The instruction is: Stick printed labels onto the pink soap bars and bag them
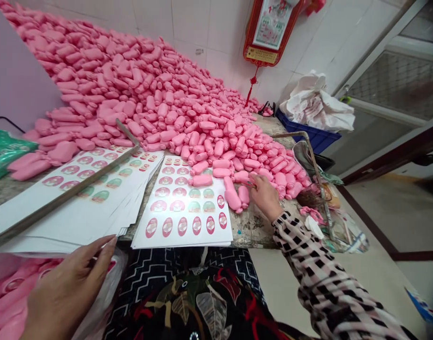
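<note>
My right hand (266,196), in a checked sleeve, is closed at the near edge of a heap of small pink bottles (159,99). A thin dark-tipped tool (252,183) juts from its fingertips, close to a pink bottle (241,177); its exact kind is unclear. My left hand (71,283) is at the lower left, fingers stretched out, with nothing visible in them. It is over a clear plastic bag (113,278) of labelled pink bottles (11,293). Between my hands lies a stack of sticker sheets (182,241) with red and green labels. Several bottles rest on its upper right part.
More sticker sheets (67,222) lie at left under a long metal bar (74,184). A green package (7,151) is at the left edge. Beyond the bottles stand a blue crate (308,132) with a white sack (318,104) and a metal frame (317,170). A red-framed calendar (273,28) hangs on the wall.
</note>
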{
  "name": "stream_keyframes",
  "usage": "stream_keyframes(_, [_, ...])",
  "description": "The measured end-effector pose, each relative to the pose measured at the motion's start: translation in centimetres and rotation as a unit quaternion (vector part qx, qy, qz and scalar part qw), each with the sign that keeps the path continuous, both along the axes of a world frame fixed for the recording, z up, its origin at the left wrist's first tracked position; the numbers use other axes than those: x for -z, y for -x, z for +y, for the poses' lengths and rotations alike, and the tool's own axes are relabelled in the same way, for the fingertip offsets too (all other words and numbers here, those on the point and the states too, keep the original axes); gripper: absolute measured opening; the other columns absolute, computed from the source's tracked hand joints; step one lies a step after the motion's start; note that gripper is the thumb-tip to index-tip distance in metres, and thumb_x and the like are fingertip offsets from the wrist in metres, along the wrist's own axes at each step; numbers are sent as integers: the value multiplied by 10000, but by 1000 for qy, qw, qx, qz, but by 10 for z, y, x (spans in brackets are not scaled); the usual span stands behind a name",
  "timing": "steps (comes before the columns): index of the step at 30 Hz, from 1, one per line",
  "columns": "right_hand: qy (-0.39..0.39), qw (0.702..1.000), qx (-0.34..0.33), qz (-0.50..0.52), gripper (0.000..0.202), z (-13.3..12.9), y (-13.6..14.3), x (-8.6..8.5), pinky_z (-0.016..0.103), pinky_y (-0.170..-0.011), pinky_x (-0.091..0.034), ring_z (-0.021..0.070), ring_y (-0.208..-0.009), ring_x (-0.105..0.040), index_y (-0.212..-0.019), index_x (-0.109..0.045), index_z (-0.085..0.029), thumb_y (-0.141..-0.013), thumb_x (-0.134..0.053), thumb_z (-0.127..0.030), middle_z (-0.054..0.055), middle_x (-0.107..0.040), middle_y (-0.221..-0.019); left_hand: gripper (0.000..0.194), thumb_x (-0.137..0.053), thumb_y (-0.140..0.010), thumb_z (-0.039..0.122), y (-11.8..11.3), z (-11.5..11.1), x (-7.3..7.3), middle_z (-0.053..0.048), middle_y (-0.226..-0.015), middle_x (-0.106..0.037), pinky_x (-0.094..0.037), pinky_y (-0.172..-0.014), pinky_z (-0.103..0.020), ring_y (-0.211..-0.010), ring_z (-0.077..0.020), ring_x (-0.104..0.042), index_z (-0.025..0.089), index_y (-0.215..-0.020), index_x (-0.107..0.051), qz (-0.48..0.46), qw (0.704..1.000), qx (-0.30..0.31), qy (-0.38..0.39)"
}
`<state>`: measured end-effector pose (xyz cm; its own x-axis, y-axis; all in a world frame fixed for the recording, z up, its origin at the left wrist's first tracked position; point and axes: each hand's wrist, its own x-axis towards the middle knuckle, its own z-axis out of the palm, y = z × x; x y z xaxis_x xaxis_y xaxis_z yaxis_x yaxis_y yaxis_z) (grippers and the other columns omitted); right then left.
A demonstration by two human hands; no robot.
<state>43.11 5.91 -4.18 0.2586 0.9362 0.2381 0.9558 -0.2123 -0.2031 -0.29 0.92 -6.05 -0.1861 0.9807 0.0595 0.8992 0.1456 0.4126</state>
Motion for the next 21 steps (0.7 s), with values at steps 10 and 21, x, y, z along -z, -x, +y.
stream_keyframes(10, [44,996,-44,71,511,-41,60,24,351,-741,-454,259,-936,-598,-1320,-443,-237,-854,-461,-445,116,-582,-1154,315,-509,-755,513,-5,-9,-4,30,-1016,-708,-482,-802,-370,-935,-267,-650,336,-951,-681,-50,997,-4,51])
stream_keyframes(21, [-5,878,-109,466,537,-44,80,7,309,-749,-474,187,-876,-582,-1167,-571,-197,-690,-693,-412,53,-627,-1003,496,-592,-780,472,-136,11,-36,-23,-780,-638,-473,-610,-265,-646,-137,-592,193,-1186,-537,-558,768,184,255])
